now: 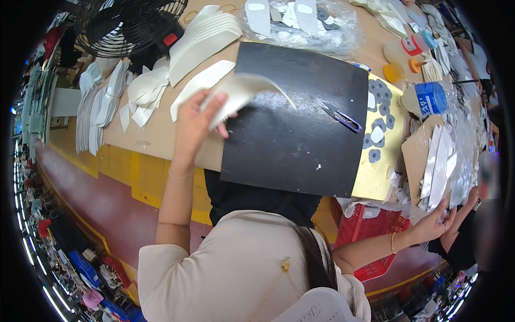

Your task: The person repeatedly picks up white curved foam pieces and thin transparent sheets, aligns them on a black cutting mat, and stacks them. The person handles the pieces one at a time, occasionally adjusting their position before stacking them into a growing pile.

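My left hand (pixel 201 115) is closed on a curved, cream-coloured cut piece (pixel 242 92), gripping its left end between thumb and fingers. The piece is slightly blurred and bends over the left part of a black mat (pixel 289 145). Another cream piece (pixel 206 80) lies flat just beyond that hand. At the right edge of the table, my right hand (pixel 431 224) is near a stack of narrow white pieces (pixel 437 169). Its fingers are curled together, and what they hold, if anything, is too small to make out. Small purple-handled snips (pixel 343 118) rest on the mat.
A black fan (pixel 123 27) stands far left beside stacked cream pieces (pixel 201 40). A yellow board (pixel 389 145) carries dark grey cut-outs. Bottles, one with a blue label (pixel 429 99), stand at right. A red crate (pixel 370 231) sits below; another person's hand (pixel 465 206) is near my right hand.
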Tool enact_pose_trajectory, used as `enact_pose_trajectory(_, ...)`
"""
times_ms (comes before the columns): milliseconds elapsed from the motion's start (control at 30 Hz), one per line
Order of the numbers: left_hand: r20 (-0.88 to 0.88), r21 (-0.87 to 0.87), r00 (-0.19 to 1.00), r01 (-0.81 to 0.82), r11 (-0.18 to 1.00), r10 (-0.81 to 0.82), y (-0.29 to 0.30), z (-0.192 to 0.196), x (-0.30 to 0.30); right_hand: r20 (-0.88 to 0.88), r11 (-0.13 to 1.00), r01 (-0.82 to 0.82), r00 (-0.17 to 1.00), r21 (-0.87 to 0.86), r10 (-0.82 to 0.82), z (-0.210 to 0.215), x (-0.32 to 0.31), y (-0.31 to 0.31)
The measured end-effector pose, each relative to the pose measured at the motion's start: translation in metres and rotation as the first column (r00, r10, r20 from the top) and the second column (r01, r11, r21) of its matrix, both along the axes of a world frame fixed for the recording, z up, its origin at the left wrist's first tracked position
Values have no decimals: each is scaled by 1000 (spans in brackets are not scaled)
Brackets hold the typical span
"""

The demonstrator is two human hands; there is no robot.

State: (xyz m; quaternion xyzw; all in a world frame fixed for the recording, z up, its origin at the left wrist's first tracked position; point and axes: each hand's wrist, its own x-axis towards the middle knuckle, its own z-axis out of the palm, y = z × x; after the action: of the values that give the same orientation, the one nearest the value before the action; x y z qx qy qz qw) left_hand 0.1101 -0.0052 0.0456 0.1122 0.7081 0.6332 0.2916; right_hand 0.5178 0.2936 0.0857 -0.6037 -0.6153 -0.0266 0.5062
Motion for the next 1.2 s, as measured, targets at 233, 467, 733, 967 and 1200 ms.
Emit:
enact_pose_trajectory(233,-414,-353,910,-156,923,-5,-9,3,-107,-253,803,-523,849,-284,464,-15,-117,-51)
enact_pose_trajectory(467,-795,-564,511,-426,707,-327,-20,-19,-56,-667,272,-908,420,-320,616,-44,-175,-122)
enact_pose_trajectory(733,-640,-666,734,-381,641,-229,-50,-49,-47,-771,-32,-994,61,-106,634,-70,-190,-140)
enact_pose_trajectory(967,-572,-420,813,-171,891,-113,-52,-12,-8,-539,-43,-907,210,-418,815,-63,-197,-139)
enact_pose_trajectory(1200,-837,-184,491,165,969,-242,-25,40,30,-547,21,-978,133,-206,827,-69,-201,-134)
